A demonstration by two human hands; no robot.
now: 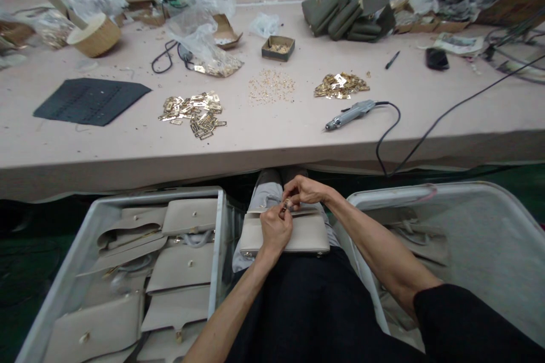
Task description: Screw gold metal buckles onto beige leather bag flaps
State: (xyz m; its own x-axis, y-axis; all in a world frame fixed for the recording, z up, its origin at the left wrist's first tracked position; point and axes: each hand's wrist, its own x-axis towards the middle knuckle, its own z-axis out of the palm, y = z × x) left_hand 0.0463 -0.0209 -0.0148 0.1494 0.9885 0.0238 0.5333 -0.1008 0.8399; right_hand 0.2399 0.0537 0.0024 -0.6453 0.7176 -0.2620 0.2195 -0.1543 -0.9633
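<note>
Beige and flat across our lap (238,258), a bag (309,233) has its far edge under our left hand (276,228) and right hand (305,189), whose fingertips seem pinched nearly closed on a small metal piece (285,205); we cannot tell whether it is fastened. Several bags (181,269) in the left crate (219,221) already carry metal knobs (191,264), so we judge ours unfinished, with loose metal plates (192,110) lying piled on the far table (255,133).
</note>
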